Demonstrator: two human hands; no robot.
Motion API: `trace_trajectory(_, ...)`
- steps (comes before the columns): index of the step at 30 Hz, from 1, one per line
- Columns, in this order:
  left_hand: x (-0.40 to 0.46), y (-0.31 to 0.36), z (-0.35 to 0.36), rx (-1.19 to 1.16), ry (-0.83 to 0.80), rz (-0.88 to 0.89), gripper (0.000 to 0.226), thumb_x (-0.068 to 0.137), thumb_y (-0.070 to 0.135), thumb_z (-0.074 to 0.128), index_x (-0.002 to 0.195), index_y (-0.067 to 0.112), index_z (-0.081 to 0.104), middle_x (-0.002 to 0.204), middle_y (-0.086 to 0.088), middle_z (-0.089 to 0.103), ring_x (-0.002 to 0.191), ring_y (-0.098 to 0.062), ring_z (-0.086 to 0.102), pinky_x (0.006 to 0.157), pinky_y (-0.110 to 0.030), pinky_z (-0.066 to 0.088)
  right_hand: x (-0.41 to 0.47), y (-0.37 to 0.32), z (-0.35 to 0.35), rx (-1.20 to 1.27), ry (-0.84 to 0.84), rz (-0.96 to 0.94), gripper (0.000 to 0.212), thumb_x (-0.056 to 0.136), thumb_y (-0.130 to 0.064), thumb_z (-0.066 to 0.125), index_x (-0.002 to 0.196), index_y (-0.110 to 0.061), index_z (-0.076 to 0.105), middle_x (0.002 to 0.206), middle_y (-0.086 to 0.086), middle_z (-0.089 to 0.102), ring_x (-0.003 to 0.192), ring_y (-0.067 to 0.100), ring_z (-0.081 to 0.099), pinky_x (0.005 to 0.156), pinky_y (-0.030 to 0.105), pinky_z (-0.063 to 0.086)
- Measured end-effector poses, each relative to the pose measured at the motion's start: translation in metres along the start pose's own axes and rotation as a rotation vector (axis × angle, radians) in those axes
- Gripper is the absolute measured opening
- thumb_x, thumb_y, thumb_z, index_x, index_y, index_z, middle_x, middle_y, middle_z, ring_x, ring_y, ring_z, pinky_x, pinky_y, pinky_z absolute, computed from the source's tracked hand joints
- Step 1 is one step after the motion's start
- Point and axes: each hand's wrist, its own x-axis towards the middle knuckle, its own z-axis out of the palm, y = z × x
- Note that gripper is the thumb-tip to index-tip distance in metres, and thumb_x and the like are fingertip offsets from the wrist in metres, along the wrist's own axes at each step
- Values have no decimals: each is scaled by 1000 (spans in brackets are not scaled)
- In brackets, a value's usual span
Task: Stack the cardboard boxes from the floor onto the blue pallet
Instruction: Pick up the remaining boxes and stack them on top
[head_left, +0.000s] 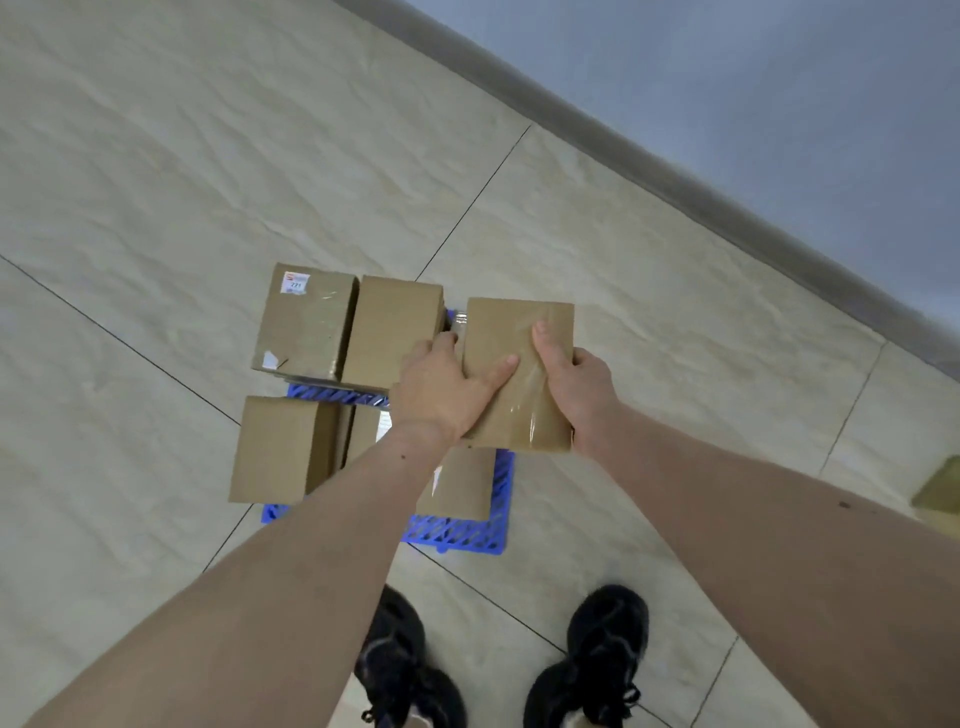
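I hold a taped cardboard box (511, 332) in the air over the right side of the blue pallet (467, 532). My left hand (441, 387) grips its left edge with the thumb across the top. My right hand (574, 384) grips its right edge, thumb on the tape. Several boxes stand on the pallet: a labelled one (306, 322) at the far left, a plain one (392, 330) beside it, a box (278, 449) at the near left and another (460, 486) partly hidden under my left forearm.
Pale floor tiles spread all around the pallet. A grey skirting and wall (779, 130) run diagonally across the upper right. Part of another cardboard box (940, 488) shows at the right edge. My black shoes (605, 654) stand just in front of the pallet.
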Motion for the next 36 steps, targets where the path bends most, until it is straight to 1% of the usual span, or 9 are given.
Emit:
trace_trajectory(2, 20, -10, 2, 177, 85, 33, 83, 75, 78, 59, 131, 17, 51, 134, -6, 51, 131, -29, 41, 108, -47, 34, 19, 8, 13, 2, 18, 5, 92, 46, -86, 66, 109, -19, 67, 104, 2, 75, 92, 24, 74, 90, 46, 59)
trace_trajectory(5, 46, -26, 9, 263, 157, 74, 90, 70, 78, 64, 132, 15, 47, 142, -7, 44, 135, -30, 34, 111, -43, 26, 47, 18, 29, -20, 14, -4, 92, 43, -87, 64, 106, -20, 66, 103, 2, 74, 93, 24, 73, 91, 45, 59)
trace_trajectory(11, 93, -39, 18, 345, 275, 122, 98, 66, 77, 69, 134, 12, 43, 142, -9, 41, 133, -32, 35, 114, -41, 27, 96, 25, 50, -12, 5, -58, 49, 79, -69, 68, 93, -22, 62, 100, 0, 71, 92, 20, 71, 92, 42, 58)
trace_trajectory(24, 104, -50, 37, 392, 294, 127, 97, 71, 75, 67, 142, 15, 38, 153, -6, 31, 140, -29, 27, 115, -42, 26, 111, 32, 62, -57, 3, -43, 36, 90, -63, 61, 85, -28, 57, 93, -6, 66, 87, 16, 67, 81, 33, 55)
trace_trajectory(28, 100, -46, 28, 411, 230, 123, 96, 75, 72, 66, 146, 14, 35, 157, -6, 26, 144, -29, 23, 117, -44, 24, 105, 28, 58, -110, -2, -57, 50, 85, -69, 61, 104, -22, 62, 100, -5, 69, 89, 14, 67, 80, 31, 55)
trace_trajectory(30, 96, -41, 23, 420, 222, 114, 93, 79, 70, 64, 147, 13, 35, 156, -7, 27, 145, -29, 22, 118, -43, 23, 97, 22, 52, -144, 16, -60, 56, 87, -69, 59, 109, -18, 54, 93, -10, 60, 82, 6, 59, 71, 26, 45)
trace_trajectory(32, 90, -33, 19, 419, 230, 102, 86, 85, 67, 60, 146, 11, 35, 156, -9, 28, 146, -30, 21, 118, -43, 21, 89, 15, 43, -199, 21, -50, 51, 90, -68, 56, 112, -24, 45, 89, -15, 50, 83, 7, 54, 77, 25, 37)
trace_trajectory(33, 86, -28, 17, 416, 232, 103, 82, 87, 65, 58, 146, 11, 37, 156, -9, 29, 146, -30, 22, 118, -43, 21, 84, 12, 37, -224, 6, -46, 54, 90, -68, 54, 120, -24, 46, 94, -14, 51, 92, 13, 56, 82, 26, 35)
trace_trajectory(36, 71, -6, 15, 413, 240, 158, 67, 93, 57, 54, 143, 13, 43, 154, -8, 33, 143, -29, 26, 116, -43, 24, 67, 2, 18, -253, 9, -56, 84, 91, -70, 51, 151, -14, 37, 141, 0, 52, 130, 23, 49, 95, 28, 33)
